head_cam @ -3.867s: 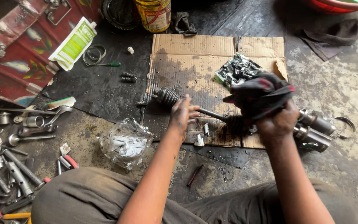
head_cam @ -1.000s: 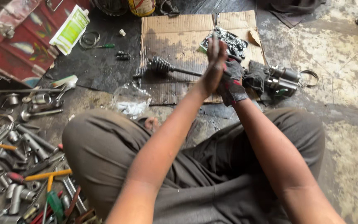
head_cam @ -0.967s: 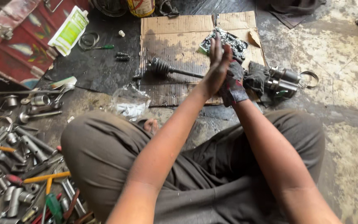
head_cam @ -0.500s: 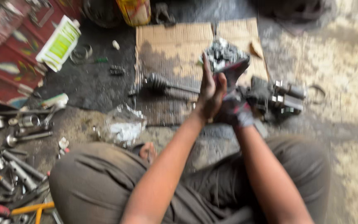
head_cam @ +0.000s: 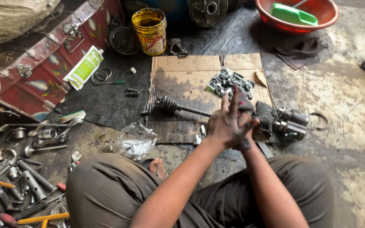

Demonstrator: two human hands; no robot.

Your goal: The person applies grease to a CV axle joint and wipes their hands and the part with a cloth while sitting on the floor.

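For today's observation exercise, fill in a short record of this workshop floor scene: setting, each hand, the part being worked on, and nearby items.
Setting: person seated on a stained concrete floor
Left hand: fingers spread, pressed against the right hand
Right hand: mostly hidden behind the left; what it holds cannot be told
Part: greasy metal axle shaft with ribbed rubber boot, lying on flattened brown cardboard
Nearby: yellow tin can, red plastic basin, grey sockets and spanners

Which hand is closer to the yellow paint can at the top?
Left. The left hand is raised over the cardboard, below and right of the yellow can; the right hand is pressed behind it, farther right.
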